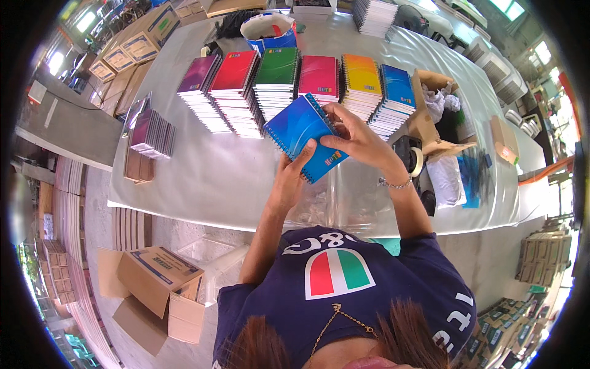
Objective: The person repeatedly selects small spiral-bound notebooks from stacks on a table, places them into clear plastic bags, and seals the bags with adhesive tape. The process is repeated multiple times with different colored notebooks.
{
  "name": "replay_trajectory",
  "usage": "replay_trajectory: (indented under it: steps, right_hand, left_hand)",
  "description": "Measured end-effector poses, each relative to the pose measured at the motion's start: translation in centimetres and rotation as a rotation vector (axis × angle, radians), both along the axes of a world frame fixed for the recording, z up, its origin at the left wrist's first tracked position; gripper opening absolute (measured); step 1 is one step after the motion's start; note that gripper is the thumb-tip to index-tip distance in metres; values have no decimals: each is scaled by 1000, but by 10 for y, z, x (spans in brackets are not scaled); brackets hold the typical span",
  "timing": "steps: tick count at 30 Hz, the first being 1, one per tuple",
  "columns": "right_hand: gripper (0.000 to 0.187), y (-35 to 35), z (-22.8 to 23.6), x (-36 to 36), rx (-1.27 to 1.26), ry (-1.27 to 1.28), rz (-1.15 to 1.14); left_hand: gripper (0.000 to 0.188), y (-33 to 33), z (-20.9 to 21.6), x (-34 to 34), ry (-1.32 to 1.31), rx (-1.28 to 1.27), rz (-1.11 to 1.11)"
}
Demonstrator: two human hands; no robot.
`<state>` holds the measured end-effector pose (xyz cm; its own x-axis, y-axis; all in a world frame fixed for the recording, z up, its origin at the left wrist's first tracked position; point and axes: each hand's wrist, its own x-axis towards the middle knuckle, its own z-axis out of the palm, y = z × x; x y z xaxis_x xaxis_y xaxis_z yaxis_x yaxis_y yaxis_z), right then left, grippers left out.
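Above the near middle of the table I hold blue spiral notebooks [294,128], tilted, with coils along two opposite sides; how many cannot be told. My left hand [291,175] grips the lower edge, its thumb on the cover. On the other side, my right hand [353,136] has its thumb on the cover and its fingers curled at the coil edge. Just beyond stand stacks of spiral notebooks in a row: purple [199,72], red [233,69], green [276,66], pink [319,72], yellow [361,72] and blue [397,86].
Smaller purple notebooks [152,134] lie at the table's left edge. On the right are an open carton [424,123], a tape roll [416,162] and a white package [446,180]. A blue-and-white bucket [270,42] stands behind the stacks. An open carton [161,270] sits lower left.
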<state>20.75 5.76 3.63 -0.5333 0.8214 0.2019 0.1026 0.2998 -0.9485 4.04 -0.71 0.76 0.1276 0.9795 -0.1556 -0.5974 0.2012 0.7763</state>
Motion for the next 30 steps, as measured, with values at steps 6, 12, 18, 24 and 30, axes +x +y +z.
replay_trajectory:
  steps: [6,12,18,24,30]
  right_hand:
    - [57,-5,-2,-4,-95,-87,19]
    - [57,3,-15,3,90,-321,75]
    - [56,-2,-30,-3,56,-461,118]
    - [53,-10,-51,-8,85,-527,126]
    - [34,25,-16,15,492,-367,-459]
  left_hand:
    - [43,1,-12,-6,-34,-5,2]
    - [43,-4,-20,-12,-3,-42,8]
    - [44,-16,-30,-17,-1,-86,32]
    - [51,-27,-49,-24,-27,-113,22]
    - [53,-37,-53,-31,-43,-218,45]
